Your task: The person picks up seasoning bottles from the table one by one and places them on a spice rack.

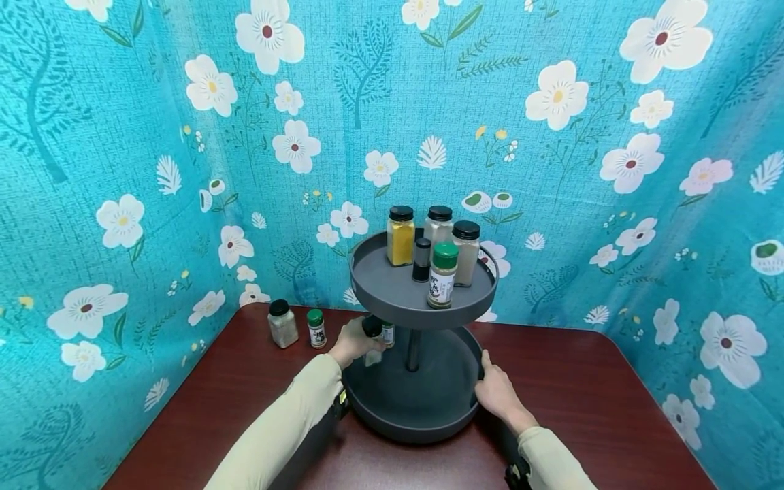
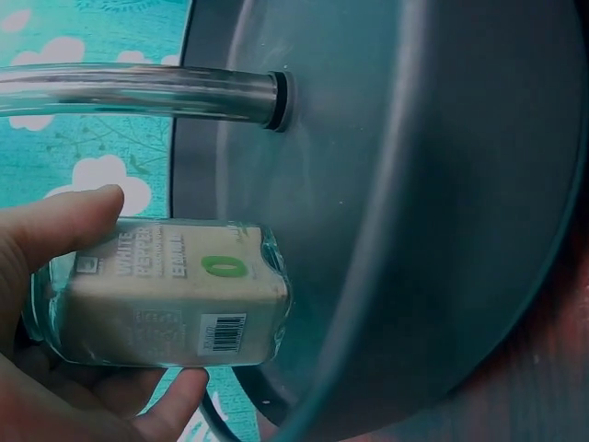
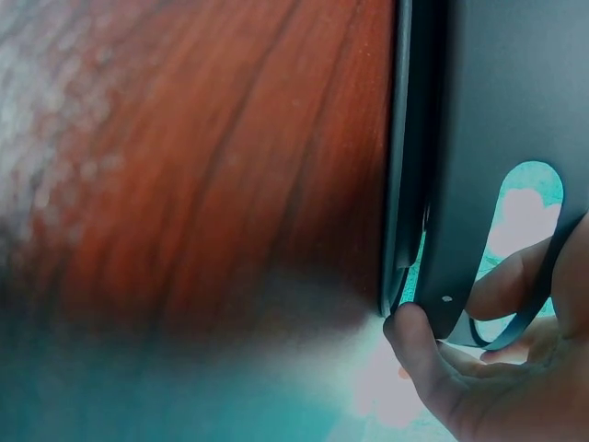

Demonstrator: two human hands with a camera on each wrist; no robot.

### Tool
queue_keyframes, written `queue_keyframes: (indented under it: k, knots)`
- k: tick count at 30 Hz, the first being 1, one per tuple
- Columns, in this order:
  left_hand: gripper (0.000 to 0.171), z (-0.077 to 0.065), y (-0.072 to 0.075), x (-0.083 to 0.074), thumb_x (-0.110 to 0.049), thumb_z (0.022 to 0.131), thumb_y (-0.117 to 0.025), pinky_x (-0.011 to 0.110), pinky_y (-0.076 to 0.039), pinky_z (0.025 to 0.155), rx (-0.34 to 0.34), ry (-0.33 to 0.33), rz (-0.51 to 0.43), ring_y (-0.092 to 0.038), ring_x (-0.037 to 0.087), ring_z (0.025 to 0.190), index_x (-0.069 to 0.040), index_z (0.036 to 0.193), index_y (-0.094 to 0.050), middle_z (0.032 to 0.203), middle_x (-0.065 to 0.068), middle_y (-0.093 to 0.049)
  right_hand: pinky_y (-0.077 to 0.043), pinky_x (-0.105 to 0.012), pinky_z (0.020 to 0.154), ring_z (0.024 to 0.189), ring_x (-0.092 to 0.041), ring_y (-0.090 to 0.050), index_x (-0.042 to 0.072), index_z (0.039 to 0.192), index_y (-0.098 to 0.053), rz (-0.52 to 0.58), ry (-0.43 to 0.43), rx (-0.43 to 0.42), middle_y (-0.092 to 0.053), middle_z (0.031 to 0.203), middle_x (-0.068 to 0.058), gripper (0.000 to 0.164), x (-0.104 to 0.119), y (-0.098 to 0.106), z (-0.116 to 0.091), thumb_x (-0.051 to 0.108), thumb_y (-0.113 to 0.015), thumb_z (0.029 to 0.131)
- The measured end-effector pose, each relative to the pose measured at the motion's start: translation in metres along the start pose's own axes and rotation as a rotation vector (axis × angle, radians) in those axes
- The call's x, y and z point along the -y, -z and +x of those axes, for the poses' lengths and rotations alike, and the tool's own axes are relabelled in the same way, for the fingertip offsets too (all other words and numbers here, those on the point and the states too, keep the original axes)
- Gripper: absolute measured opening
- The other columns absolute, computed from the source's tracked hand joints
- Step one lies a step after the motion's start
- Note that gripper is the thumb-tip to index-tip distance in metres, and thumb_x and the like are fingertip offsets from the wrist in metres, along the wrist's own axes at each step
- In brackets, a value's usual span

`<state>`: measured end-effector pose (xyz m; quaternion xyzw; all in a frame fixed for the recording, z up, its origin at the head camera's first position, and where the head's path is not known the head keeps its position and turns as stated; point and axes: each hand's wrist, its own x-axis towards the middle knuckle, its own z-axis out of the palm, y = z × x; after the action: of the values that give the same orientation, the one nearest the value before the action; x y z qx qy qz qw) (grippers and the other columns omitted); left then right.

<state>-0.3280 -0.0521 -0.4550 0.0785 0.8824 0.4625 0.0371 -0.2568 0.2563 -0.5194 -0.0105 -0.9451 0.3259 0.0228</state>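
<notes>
My left hand point(image 1: 350, 342) grips a square glass spice jar point(image 2: 175, 304) with a black lid and a white pepper label. In the left wrist view its base points toward the lower tray point(image 1: 422, 405) of a dark grey two-tier rack, beside the metal post point(image 2: 202, 95). A green-capped shaker point(image 1: 388, 333) stands in that tray, partly hidden behind the left hand and jar. At the tray's right side, my right hand point(image 1: 497, 391) holds the rim, fingers at the oval handle slot point(image 3: 525, 212) and thumb at the lower edge.
The upper tray point(image 1: 380, 286) bears a yellow-filled jar point(image 1: 401, 243), a small black bottle point(image 1: 421, 264), a green-capped shaker point(image 1: 441, 286) and more black-lidded jars point(image 1: 468, 258). Left of the rack, a black-lidded jar point(image 1: 284, 330) and another green-capped shaker point(image 1: 316, 332) stand on the dark red table point(image 1: 569, 388).
</notes>
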Motion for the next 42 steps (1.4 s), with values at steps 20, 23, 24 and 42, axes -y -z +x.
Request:
queue_keyframes:
  k: [20,23,24,42]
  knots:
    - [0.045,0.001,-0.009,0.004,-0.01,0.07,-0.082,0.044,-0.051,0.079,0.021,0.0,0.054,-0.062,0.025,0.09,-0.003,0.112,-0.065,0.103,0.01,-0.067,-0.039,-0.056,0.094,0.12,-0.045,-0.045,-0.013,0.145,-0.013,-0.025,0.019,-0.025,-0.04,0.134,-0.037,0.07,0.002,-0.001,-0.004,0.002,-0.047,0.085]
    - [0.051,0.002,-0.01,0.005,-0.01,0.069,-0.082,0.045,-0.05,0.081,0.016,0.014,0.049,-0.062,0.026,0.093,-0.002,0.116,-0.063,0.108,0.012,-0.066,-0.038,-0.057,0.095,0.121,-0.045,-0.044,-0.013,0.145,-0.013,-0.022,0.016,-0.023,-0.039,0.134,-0.037,0.07,0.003,-0.001,-0.004,0.002,-0.047,0.085]
    - [0.055,0.002,-0.011,0.005,-0.01,0.069,-0.082,0.046,-0.049,0.083,0.017,0.02,0.035,-0.061,0.027,0.096,-0.002,0.119,-0.061,0.111,0.013,-0.065,-0.037,-0.057,0.095,0.121,-0.045,-0.044,-0.013,0.145,-0.013,-0.022,0.014,-0.021,-0.038,0.135,-0.037,0.07,0.003,-0.001,-0.004,0.002,-0.047,0.086]
    - [0.068,0.001,-0.005,0.009,-0.006,0.073,-0.079,0.049,-0.043,0.094,0.039,-0.003,-0.073,-0.053,0.033,0.115,0.0,0.134,-0.049,0.128,0.017,-0.056,-0.041,-0.055,0.092,0.119,-0.045,-0.045,-0.013,0.145,-0.012,-0.028,0.024,-0.012,-0.04,0.133,-0.038,0.069,0.003,0.0,-0.005,0.001,-0.045,0.086]
